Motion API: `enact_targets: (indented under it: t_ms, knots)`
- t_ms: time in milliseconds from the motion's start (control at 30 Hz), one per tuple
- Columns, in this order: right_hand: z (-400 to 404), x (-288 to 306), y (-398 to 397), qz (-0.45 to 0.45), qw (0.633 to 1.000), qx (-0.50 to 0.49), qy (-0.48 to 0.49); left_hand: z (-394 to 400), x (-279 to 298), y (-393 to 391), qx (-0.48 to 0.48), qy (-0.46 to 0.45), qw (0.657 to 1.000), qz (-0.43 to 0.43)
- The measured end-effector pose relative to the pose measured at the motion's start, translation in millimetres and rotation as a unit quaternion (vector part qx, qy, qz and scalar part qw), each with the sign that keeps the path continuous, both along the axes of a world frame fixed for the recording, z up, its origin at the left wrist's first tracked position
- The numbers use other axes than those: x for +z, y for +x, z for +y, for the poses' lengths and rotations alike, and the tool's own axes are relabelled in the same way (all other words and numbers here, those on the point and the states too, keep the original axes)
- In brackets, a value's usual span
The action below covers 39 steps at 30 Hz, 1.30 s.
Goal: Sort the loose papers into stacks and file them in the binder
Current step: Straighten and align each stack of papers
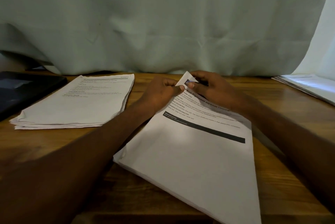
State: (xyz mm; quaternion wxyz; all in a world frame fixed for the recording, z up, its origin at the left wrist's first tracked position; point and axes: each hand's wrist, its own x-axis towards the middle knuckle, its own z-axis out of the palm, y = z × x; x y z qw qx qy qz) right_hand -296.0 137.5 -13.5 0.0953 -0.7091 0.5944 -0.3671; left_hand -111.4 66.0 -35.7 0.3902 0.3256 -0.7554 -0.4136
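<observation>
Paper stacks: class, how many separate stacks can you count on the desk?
3: the left stack, the middle stack under both hands, and the right stack, cut off by the frame edge.

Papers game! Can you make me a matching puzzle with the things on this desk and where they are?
Things:
1. paper stack with the black bar
2. paper stack with no hands on it
3. dark binder
4. pile of sheets under the curtain's edge

Places:
A. far left edge of the desk
B. far right edge of the desk
C. middle, top corner pinched by both hands
D. left of the hands, beside the binder

Pairs: 1-C, 2-D, 3-A, 4-B
</observation>
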Motion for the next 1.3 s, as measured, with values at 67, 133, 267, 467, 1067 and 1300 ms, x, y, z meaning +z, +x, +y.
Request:
enact_targets:
  t_ms: [67, 133, 267, 467, 1067, 1300]
  knots:
    - [0, 1, -3, -0.003, 1.0, -0.009, -0.012, -1, 2, 1, -0.008, 0.012, 1.0, 0.013]
    - [0, 3, -7, -0.021, 0.999, -0.027, -0.032, -4, 3, 5, -0.01, 0.028, 0.999, 0.023]
    - [0, 8, -15, -0.081, 0.995, -0.04, -0.048, -7, 6, 9, -0.005, 0.067, 0.997, 0.023]
    - [-3, -2, 0, -0.039, 0.999, -0.024, -0.014, -7, 11, 10, 0.04, 0.035, 0.999, 0.012]
    - [2, -14, -48, 0.019, 0.985, -0.169, 0.008, -21, 37, 40, 0.09, 0.087, 0.972, 0.201]
    - [-4, -17, -51, 0.138, 0.974, -0.18, 0.019, -32, 41, 59, 0.071, 0.191, 0.933, 0.297]
